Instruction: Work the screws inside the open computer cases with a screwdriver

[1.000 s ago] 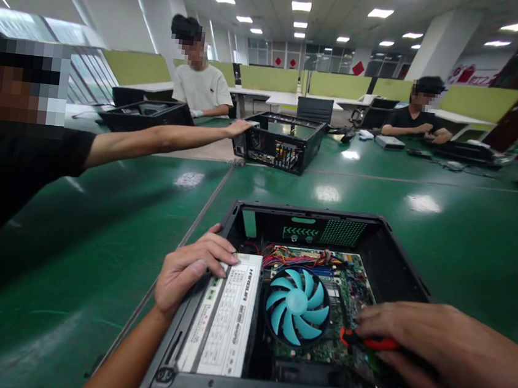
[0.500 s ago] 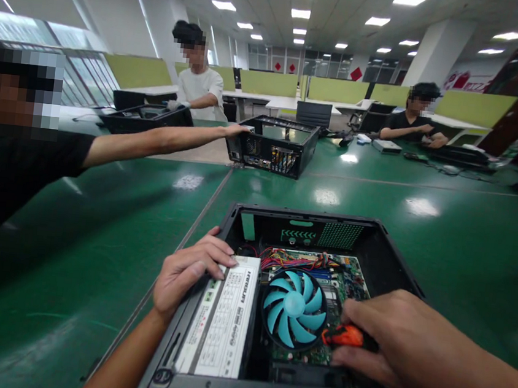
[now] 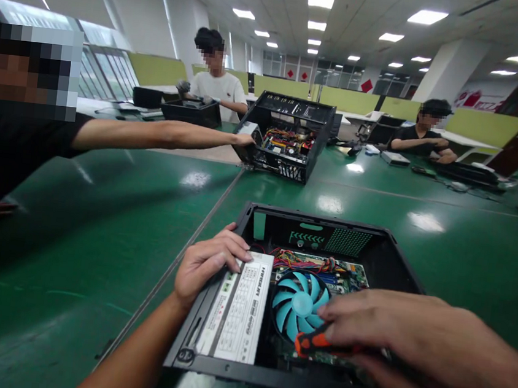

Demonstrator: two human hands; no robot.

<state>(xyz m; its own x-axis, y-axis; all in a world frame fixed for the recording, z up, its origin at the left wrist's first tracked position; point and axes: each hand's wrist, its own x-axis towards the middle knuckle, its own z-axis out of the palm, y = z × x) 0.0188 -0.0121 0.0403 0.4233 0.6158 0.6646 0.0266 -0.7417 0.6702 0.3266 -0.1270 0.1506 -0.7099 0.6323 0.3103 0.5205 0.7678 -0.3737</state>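
An open black computer case (image 3: 204, 361) lies in front of me on the green table. My left hand (image 3: 210, 263) grips its left side wall, fingers over the edge onto the white-labelled power supply (image 3: 239, 315). In my right hand (image 3: 378, 330) is a screwdriver with an orange and black handle (image 3: 310, 342); its shaft is hidden. The handle lies just in front of the turquoise cooling fan (image 3: 301, 305), above the motherboard (image 3: 354, 277). Coloured cables (image 3: 302, 261) run along the fan's far side.
From the left, another person's arm (image 3: 163, 134) reaches to a second open computer case (image 3: 287, 138), tilted on the table (image 3: 183, 211). A person in white (image 3: 221, 88) handles another case (image 3: 191, 113) farther back. At the far right sits a person in black (image 3: 415, 139).
My right hand has moved left with the screwdriver, whose handle now slants in front of the fan. My left hand keeps its hold. The other person has tipped the second case toward me.
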